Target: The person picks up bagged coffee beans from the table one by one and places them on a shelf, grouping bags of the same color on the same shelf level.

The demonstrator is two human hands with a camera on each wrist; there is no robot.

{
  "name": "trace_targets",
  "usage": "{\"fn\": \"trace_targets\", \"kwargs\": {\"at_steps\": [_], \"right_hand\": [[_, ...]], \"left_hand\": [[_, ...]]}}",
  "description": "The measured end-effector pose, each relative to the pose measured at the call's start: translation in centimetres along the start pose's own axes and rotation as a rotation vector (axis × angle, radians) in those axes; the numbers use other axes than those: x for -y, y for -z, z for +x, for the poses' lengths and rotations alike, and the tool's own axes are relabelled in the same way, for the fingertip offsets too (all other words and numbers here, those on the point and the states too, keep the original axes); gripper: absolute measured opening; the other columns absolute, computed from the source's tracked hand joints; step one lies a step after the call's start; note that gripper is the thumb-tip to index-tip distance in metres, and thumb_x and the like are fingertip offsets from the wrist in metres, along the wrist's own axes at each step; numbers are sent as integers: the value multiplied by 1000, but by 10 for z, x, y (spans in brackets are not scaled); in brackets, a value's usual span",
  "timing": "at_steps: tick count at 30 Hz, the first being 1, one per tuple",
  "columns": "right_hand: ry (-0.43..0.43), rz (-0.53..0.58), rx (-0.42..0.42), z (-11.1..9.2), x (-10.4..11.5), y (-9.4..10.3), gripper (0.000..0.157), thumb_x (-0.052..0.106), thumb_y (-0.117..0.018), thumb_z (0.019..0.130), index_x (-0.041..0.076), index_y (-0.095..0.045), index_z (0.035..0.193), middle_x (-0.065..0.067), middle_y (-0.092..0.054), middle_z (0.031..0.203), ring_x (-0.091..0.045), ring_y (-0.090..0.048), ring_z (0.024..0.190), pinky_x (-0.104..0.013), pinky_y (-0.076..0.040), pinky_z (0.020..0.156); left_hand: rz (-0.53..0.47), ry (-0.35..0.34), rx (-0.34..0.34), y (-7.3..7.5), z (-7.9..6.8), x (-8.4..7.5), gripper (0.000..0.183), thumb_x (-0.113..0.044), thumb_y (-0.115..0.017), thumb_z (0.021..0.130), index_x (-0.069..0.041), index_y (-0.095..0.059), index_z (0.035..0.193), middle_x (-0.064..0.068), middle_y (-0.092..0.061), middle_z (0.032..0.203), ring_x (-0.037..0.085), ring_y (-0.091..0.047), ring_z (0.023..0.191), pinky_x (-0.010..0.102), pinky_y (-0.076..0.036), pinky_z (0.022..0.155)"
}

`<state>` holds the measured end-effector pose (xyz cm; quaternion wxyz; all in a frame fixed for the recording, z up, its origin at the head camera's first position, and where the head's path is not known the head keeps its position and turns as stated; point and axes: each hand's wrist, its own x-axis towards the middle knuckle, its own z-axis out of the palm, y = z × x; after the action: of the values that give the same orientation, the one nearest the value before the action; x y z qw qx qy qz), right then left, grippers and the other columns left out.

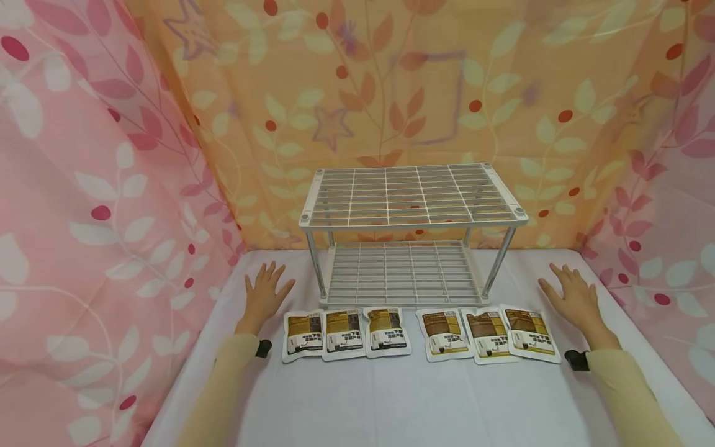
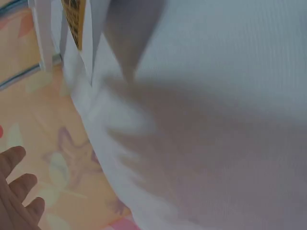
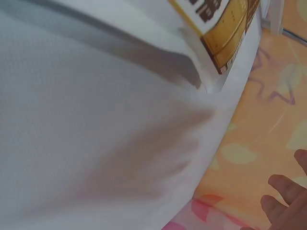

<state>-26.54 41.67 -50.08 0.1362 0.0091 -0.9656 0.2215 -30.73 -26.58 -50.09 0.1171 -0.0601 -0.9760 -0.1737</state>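
In the head view my left hand (image 1: 264,299) is at the left with its fingers spread, holding nothing. The left row's outermost packet (image 1: 303,335) lies nearest to it, beside a middle packet (image 1: 343,334) and an inner packet (image 1: 387,332), all white-edged with gold and black print. My right hand (image 1: 573,303) is likewise spread and holds nothing at the right. Close to it lies a brown and gold packet (image 1: 532,333), overlapping another packet (image 1: 489,335), with a third packet (image 1: 444,335) further in. Only fingertips (image 2: 29,186) show in the left wrist view.
Behind the packets stands a white two-tier wire rack (image 1: 413,220) with metal legs. A white cloth (image 1: 357,403) covers the table. Patterned curtains hang at the back (image 1: 268,93) and on both sides. A small black device (image 1: 576,360) is at each wrist.
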Motion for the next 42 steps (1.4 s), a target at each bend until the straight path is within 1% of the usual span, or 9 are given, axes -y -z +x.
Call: {"fn": "trace_targets", "kwargs": {"at_steps": [4,8,12,15,19,24,29,34,42], "right_hand": [[16,10,-11,-3,4,-2,64,43,-40,96,2,-26,144,-37,-21,142,-55,-11,132,-75,-1,98],[22,29,-19,-5,9,-3,65,42,-40,97,4,-21,146,-37,-24,141,-57,-17,129,-75,-10,95],[36,64,-28,-7,16,-3,64,38,-41,97,2,-21,146,-38,-28,138,-58,-26,123,-73,-20,91],[47,87,-28,-9,22,-3,63,36,-40,98,-1,-22,145,-39,-31,135,-59,-29,119,-71,-24,91],[52,111,-19,-12,31,-3,61,35,-38,99,-3,-22,144,-41,-34,131,-59,-31,117,-70,-25,92],[67,134,-22,-17,43,-4,58,33,-37,100,-6,-27,142,-41,-37,128,-58,-33,116,-69,-26,92],[64,127,-22,-26,56,-4,56,32,-40,99,-10,-35,136,-40,-38,128,-57,-34,116,-68,-27,92],[88,120,-34,-33,70,-7,51,28,-45,98,-12,-43,129,-39,-42,124,-56,-37,113,-67,-29,91],[144,155,-46,-41,88,-8,47,22,-50,96,-12,-46,127,-36,-47,120,-52,-45,106,-64,-38,83]], "left_hand": [[-42,30,3,-6,-6,-7,65,-52,-42,93,-10,-37,142,17,-25,150,36,-11,140,67,8,105],[-76,63,25,-11,-11,-15,68,-53,-41,93,-8,-34,143,19,-25,150,37,-14,140,66,4,106],[-97,87,45,-16,-15,-23,66,-48,-45,93,-6,-33,143,20,-27,149,38,-18,138,66,-1,107],[-109,103,61,-17,-20,-30,66,-47,-46,94,-5,-34,143,21,-29,148,38,-20,138,65,-5,107],[-129,114,77,-17,-27,-39,66,-47,-44,94,-4,-34,142,22,-29,147,39,-22,137,63,-9,108],[-161,107,62,-15,-35,-51,63,-44,-45,95,-1,-38,139,24,-33,144,40,-26,135,63,-12,108],[-168,79,39,-14,-44,-64,63,-46,-44,95,1,-43,136,25,-38,141,41,-32,132,63,-18,107],[-189,46,3,-16,-52,-72,61,-44,-46,95,3,-46,133,26,-42,137,41,-36,129,62,-22,105],[-205,5,-44,-19,-58,-87,57,-39,-51,94,5,-49,130,26,-47,133,43,-41,125,63,-28,101]]}}
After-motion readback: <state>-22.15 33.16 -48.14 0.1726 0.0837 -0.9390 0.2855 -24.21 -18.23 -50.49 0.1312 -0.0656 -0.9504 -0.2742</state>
